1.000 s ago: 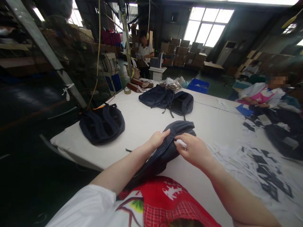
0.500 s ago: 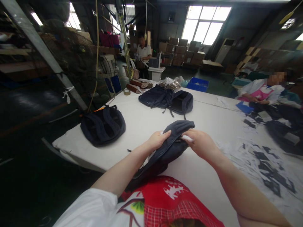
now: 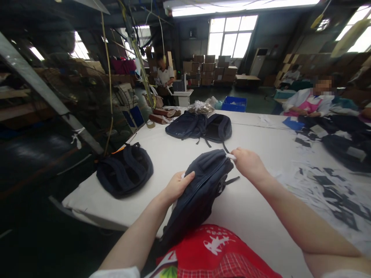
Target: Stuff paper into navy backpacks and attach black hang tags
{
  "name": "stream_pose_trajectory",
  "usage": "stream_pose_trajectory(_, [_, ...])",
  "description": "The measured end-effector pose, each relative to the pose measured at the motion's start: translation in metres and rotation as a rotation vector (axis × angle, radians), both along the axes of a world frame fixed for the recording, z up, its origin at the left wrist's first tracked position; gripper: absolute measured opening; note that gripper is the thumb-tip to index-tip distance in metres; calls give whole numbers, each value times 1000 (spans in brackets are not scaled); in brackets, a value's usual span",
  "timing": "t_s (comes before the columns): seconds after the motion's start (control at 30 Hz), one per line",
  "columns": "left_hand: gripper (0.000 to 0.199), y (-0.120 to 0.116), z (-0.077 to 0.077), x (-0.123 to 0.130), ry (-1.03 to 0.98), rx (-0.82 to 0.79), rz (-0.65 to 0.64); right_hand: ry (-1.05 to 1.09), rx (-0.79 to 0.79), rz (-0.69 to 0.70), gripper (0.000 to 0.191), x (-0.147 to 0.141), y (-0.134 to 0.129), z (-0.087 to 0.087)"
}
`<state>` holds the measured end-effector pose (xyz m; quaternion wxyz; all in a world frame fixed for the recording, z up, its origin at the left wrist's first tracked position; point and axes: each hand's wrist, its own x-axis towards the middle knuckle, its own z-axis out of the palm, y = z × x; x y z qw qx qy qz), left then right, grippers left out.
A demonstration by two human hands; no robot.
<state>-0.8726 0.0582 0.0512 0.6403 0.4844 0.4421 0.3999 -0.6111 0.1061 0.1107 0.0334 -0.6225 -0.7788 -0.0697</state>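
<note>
A dark navy backpack (image 3: 199, 189) is tilted up against my red apron, over the near edge of the table. My left hand (image 3: 177, 186) is closed on its left side, thumb on the front and fingers hidden behind. At the bag's upper right corner, my right hand (image 3: 248, 164) pinches a small white piece (image 3: 231, 156) that looks like cloth or paper. That piece touches the bag's top edge; I cannot tell whether it is attached. A black strap (image 3: 232, 180) sticks out from the bag's right side.
Another navy backpack (image 3: 124, 172) lies left on the white table (image 3: 261, 144). More navy backpacks (image 3: 188, 125) lie farther back, near a tape roll (image 3: 150, 124) and a blue bin (image 3: 234, 104). Scattered white and dark scraps (image 3: 333, 193) cover the right side. A co-worker (image 3: 311, 102) sits beyond them.
My right hand has drawn away from the bag's opening to its upper corner, white piece still pinched. The backpack has turned more upright, and my left hand has shifted left and lower.
</note>
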Motion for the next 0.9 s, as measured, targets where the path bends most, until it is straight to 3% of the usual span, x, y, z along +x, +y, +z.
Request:
stream_pose_trajectory(0.1, [48, -8, -1, -12, 18, 0, -19, -17, -173, -70, 25, 11, 24, -17])
stream_pose_trajectory(0.27, [50, -19, -4, -36, 97, -8, -40, 28, -375, -108, 19, 21, 50, -68])
stream_pose_trajectory(0.4, [46, -15, 20, -55, 367, 119, -163, 85, -474, -112, 20, 16, 45, -95])
stream_pose_trajectory(0.5, [43, -6, 51, -55, 651, 321, -239, 145, -450, -101, 16, 9, 37, -96])
stream_pose_trajectory(0.57, [46, 2, 67, -50, 869, 364, -196, 188, -394, -86, 9, 6, 33, -89])
stream_pose_trajectory(0.63, [51, 8, 73, -43, 1009, 337, -117, 218, -313, -74, 16, 4, 28, -79])
stream_pose_trajectory(0.7, [52, 13, 68, -37, 977, 323, -60, 316, -175, -53, 28, 3, 19, -70])
stream_pose_trajectory(0.8, [50, 14, 49, -32, 691, 273, 26, 713, 11, 84, 27, -1, -4, -63])
stream_pose_trajectory(0.9, [46, 12, 28, -33, 413, 127, 185, 920, -127, 332, 19, -9, -40, -62])
